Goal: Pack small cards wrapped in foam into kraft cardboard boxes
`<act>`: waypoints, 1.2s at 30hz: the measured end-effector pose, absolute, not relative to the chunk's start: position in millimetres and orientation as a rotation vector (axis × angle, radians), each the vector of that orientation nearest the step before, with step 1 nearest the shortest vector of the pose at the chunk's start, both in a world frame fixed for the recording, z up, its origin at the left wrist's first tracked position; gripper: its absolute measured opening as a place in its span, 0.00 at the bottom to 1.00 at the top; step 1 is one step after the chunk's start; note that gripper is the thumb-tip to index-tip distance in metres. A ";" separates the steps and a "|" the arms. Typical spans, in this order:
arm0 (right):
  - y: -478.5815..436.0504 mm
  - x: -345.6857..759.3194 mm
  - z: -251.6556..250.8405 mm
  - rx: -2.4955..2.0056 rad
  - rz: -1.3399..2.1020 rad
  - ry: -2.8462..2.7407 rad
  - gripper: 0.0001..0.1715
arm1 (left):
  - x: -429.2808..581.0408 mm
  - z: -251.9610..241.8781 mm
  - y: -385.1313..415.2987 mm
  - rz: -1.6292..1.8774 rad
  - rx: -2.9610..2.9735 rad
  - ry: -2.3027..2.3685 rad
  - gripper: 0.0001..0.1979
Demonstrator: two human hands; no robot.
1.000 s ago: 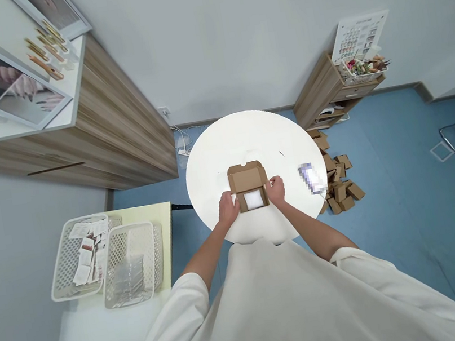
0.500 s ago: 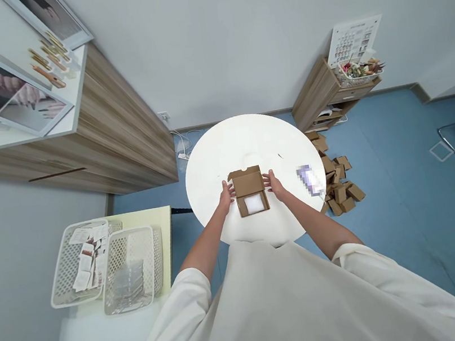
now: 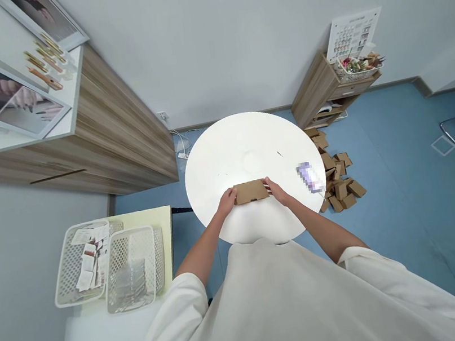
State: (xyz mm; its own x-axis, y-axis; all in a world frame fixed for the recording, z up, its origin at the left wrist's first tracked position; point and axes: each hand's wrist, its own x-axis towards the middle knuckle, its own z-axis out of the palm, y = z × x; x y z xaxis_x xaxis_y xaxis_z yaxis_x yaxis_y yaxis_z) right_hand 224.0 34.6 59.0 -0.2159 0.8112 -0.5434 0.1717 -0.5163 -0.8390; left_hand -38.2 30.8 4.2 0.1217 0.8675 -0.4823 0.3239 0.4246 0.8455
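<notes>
A small brown cardboard box (image 3: pixel 251 191), its lid folded down, is between my two hands over the round white table (image 3: pixel 244 139). My left hand (image 3: pixel 227 200) grips its left end, fingers bent against the side. At the opposite end, my right hand (image 3: pixel 276 190) holds the box with fingers along its edge. The white item that lay inside is now hidden by the lid.
A blurred purple phone-like object (image 3: pixel 309 177) lies on the table's right part. Many cardboard boxes (image 3: pixel 340 179) are piled on the floor beyond. White baskets (image 3: pixel 130 269) with papers and clear packets stand on a side table at left. A wooden cabinet (image 3: pixel 122 123) rises behind.
The box lid has gone from standing open to folded down over the white contents. Both hands have closed in on the ends of the box.
</notes>
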 end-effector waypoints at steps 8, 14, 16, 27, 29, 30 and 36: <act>-0.9 226.8 1.5 -2.029 1.423 -1.300 0.33 | -31.9 -30.4 -11.4 0.503 1.499 1.566 0.29; -7.1 225.3 -19.0 -2.199 1.367 -1.331 0.33 | -26.8 -44.2 -15.3 0.516 1.484 1.548 0.31; -6.9 225.1 -20.9 -2.271 1.352 -1.363 0.34 | -28.4 -44.3 -14.3 0.484 1.516 1.565 0.33; -16.1 211.2 -21.5 -2.119 0.996 -1.860 0.20 | -23.9 -30.0 -26.5 0.091 1.865 1.656 0.38; -15.0 207.1 -16.0 -2.107 1.028 -1.855 0.20 | -22.7 -27.0 -27.8 0.065 1.845 1.645 0.41; -14.0 205.6 -12.3 -2.102 1.031 -1.845 0.20 | -22.5 -24.8 -27.8 0.073 1.830 1.645 0.42; -0.1 204.8 18.1 -1.996 1.016 -1.788 0.27 | -24.9 -2.3 -13.1 0.333 1.733 1.688 0.50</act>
State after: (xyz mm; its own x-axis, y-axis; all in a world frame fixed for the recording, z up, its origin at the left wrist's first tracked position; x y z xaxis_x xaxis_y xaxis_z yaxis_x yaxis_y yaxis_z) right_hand 204.8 -0.1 18.1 -0.0103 0.9491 -0.3147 0.7559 -0.1986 -0.6239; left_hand -24.9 -13.1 -2.3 0.1241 0.9535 -0.2747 0.7780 0.0783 0.6233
